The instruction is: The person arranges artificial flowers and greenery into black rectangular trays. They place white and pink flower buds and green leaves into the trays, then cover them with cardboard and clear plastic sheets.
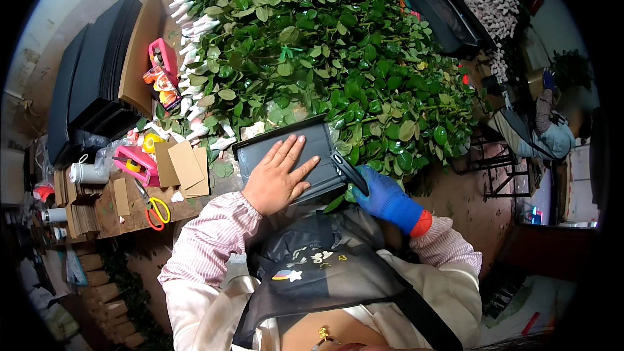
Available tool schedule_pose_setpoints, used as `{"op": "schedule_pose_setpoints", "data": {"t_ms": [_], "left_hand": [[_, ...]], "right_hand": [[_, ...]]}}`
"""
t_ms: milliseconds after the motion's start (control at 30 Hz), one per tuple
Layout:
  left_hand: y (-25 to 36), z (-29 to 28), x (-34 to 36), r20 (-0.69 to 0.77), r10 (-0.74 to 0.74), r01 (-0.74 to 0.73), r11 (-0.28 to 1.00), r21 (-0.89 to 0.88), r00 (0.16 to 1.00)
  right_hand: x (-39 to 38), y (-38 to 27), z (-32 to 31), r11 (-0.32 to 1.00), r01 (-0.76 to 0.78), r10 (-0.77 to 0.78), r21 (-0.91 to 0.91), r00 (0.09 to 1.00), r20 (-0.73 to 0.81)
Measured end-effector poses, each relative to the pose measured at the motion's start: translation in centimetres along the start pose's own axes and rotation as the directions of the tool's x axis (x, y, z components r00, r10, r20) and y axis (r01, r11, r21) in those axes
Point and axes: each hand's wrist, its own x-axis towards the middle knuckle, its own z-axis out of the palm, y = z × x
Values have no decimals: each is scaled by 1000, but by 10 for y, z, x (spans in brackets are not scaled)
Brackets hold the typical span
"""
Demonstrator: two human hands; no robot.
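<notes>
My left hand [278, 172] is bare and lies flat, fingers spread, on a shallow dark grey tray [315, 140] with raised edges. The tray rests in front of me at the near side of the leaf pile. In a blue glove with an orange cuff, my right hand [389, 200] grips a black stapler [351, 174]. The stapler's front end reaches the tray's right edge. Whether its jaws are around that edge I cannot tell. Green leafy stems [383, 104] lie right beyond the tray and the stapler.
Scissors with yellow and red handles [156, 211], brown cardboard pieces [188, 166] and a pink tape dispenser [140, 164] lie at left. Black sheets [107, 65] stand behind them. A black tray [442, 10] sits far right. Another person [543, 127] is at the right.
</notes>
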Motion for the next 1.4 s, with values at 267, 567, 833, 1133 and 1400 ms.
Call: {"op": "schedule_pose_setpoints", "data": {"t_ms": [267, 567, 833, 1133, 1400], "left_hand": [[25, -25, -26, 1, -217, 141, 628, -766, 976], [50, -25, -67, -15, -878, -111, -43, -993, 479], [-51, 71, -112, -169, -937, 830, 349, -436, 305], [-123, 55, -172, -649, -706, 733, 276, -622, -285], [-230, 55, -274, -206, -902, 375, 53, -926, -381]], "right_hand": [[-10, -18, -58, 999, 33, -30, 12, 985, -171], [43, -102, 9, 766, 549, -491, 334, 836, -246], [69, -90, 11, 883, 412, -315, 226, 876, -366], [42, -92, -4, 823, 323, -242, 467, 944, -225], [45, -132, -4, 798, 526, -472, 294, 849, -238]]}}
